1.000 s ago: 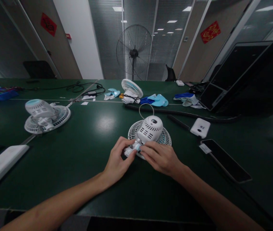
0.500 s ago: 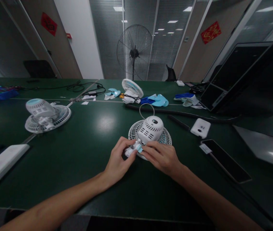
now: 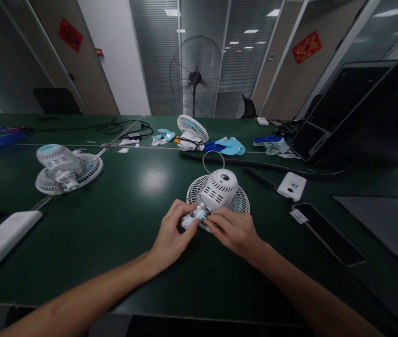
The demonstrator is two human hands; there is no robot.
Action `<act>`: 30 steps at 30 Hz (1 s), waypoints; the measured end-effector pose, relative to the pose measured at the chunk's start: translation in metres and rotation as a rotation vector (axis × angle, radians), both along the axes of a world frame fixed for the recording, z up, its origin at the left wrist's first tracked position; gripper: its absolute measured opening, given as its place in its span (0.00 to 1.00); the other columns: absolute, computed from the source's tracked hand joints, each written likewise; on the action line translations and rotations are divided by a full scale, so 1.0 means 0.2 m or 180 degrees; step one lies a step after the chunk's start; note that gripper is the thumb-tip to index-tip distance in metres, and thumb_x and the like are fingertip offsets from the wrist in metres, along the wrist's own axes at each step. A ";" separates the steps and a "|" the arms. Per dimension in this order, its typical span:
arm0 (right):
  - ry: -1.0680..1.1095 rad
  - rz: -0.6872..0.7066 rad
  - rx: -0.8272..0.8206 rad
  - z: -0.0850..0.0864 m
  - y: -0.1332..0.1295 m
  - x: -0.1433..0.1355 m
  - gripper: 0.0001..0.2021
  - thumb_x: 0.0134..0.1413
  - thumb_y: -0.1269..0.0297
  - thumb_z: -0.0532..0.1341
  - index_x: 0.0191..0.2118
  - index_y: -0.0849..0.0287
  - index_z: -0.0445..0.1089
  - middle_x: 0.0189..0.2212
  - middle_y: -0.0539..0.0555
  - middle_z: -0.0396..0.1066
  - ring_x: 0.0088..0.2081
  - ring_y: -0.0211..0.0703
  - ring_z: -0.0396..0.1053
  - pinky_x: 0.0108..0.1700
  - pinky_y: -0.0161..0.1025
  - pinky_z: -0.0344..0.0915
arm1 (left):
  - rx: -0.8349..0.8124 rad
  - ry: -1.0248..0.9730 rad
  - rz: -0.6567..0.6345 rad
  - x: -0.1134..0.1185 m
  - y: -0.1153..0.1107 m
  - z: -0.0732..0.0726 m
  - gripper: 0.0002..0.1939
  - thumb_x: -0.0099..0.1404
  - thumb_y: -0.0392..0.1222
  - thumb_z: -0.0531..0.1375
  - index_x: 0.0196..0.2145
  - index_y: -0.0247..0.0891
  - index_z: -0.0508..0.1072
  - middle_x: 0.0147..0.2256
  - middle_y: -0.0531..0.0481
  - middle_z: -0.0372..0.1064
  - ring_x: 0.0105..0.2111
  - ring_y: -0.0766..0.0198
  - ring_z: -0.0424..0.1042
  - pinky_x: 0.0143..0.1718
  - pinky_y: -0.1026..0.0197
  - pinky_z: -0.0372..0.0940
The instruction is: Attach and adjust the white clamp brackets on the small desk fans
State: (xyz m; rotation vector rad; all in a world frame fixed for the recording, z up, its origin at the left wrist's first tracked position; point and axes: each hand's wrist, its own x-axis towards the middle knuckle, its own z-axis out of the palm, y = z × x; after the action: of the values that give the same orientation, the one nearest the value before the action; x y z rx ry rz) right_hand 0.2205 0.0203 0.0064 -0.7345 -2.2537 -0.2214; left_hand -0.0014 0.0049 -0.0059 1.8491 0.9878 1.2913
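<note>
At the far left, a shallow blue plastic tray lay on the dark green tabletop, and nearer the person sat a flat white rectangular case with dark markings. To the right of these, a white plastic fan with a round slatted grille rested grille down, its motor housing tilted up.

Near the middle, the left hand was nearly closed, thumb and fingers pinching a small white plastic clamp at the near edge of a second white fan with a vented, domed motor housing. That fan also lay on its grille, directly in front of the person, with a thin pale loop of cable behind it. Just right of the clamp, a small light-blue plastic knob showed between the two hands. The right hand was curled, its fingertips drawn together on the knob, partly covering it.

Farther right lay a small white rounded box with dark markings and, just nearer, a black flat phone-like slab.
</note>
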 end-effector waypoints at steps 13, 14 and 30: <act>-0.0223 0.0177 0.0026 -0.02 0.02 0.05 0.13 0.68 0.69 0.62 0.56 0.59 0.69 0.44 0.56 0.77 0.37 0.40 0.76 0.35 0.36 0.71 | 0.0041 0.0052 0.0031 0.00 0.01 0.00 0.13 0.72 0.38 0.62 0.54 0.41 0.74 0.46 0.44 0.67 0.44 0.57 0.71 0.43 0.55 0.69; -0.0238 0.0196 0.0062 -0.02 0.02 0.06 0.14 0.68 0.70 0.61 0.57 0.58 0.69 0.44 0.56 0.77 0.37 0.40 0.76 0.35 0.36 0.72 | 0.0036 0.0054 0.0032 0.00 0.01 0.00 0.13 0.72 0.38 0.62 0.54 0.41 0.74 0.47 0.44 0.67 0.44 0.57 0.71 0.43 0.55 0.69; 0.0036 0.0080 -0.0056 -0.02 0.01 0.02 0.08 0.67 0.67 0.64 0.49 0.60 0.71 0.41 0.55 0.77 0.37 0.40 0.76 0.35 0.36 0.74 | 0.0064 0.0034 0.0041 0.00 0.01 -0.01 0.14 0.72 0.38 0.62 0.54 0.41 0.74 0.47 0.44 0.68 0.44 0.57 0.72 0.43 0.54 0.71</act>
State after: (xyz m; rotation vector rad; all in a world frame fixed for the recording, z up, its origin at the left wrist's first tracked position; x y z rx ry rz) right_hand 0.2246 0.0225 0.0015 -0.7145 -2.2555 -0.1854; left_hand -0.0017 0.0062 -0.0078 1.8695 0.9973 1.3046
